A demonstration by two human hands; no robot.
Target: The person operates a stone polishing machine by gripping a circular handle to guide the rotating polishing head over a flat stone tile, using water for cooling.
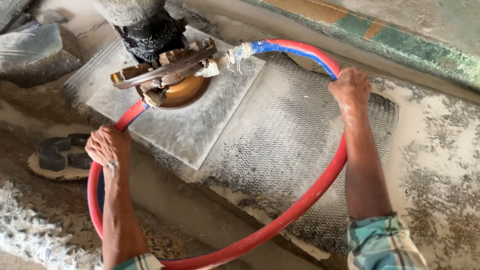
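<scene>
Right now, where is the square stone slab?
In the head view the stone slab lies upper centre on the ribbed mat, under the brown disc, between the left hand and right hand.

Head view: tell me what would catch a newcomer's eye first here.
The red and blue hose loop dominates, sweeping round from the middle of the frame to the bottom edge. The left hand grips it at the left and the right hand at the upper right. At the top centre, a grimy machine head with a brown disc presses on a pale stone slab lying on a ribbed grey mat.
</scene>
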